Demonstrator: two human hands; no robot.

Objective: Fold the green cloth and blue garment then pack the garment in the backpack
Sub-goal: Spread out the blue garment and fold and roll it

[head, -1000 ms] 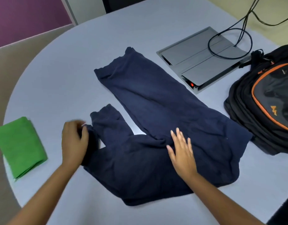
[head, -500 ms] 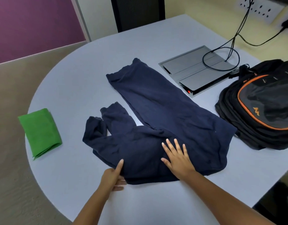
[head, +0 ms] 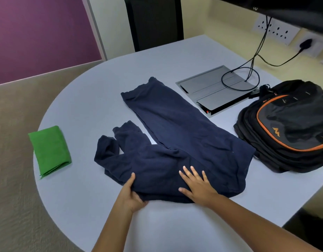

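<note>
We see the navy trousers (head: pixel 177 142) spread across the grey worktop (head: pixel 88 99); the left hand (head: pixel 130 195) has its grip pinching the near hem, the right hand (head: pixel 198 186) presses flat, fingers spread. Folded green cloth (head: pixel 49 150) lies far left, black backpack (head: pixel 288 128) right.

**Layout on the table**

The garment (head: pixel 177 142) lay across the middle of the table (head: pixel 95 99), the folded cloth (head: pixel 49 150) well apart to its left. The backpack (head: pixel 288 126) sat just right of it, perhaps touching. Behind both lay a flat panel (head: pixel 209 91) with cables (head: pixel 240 79) on it.
</note>
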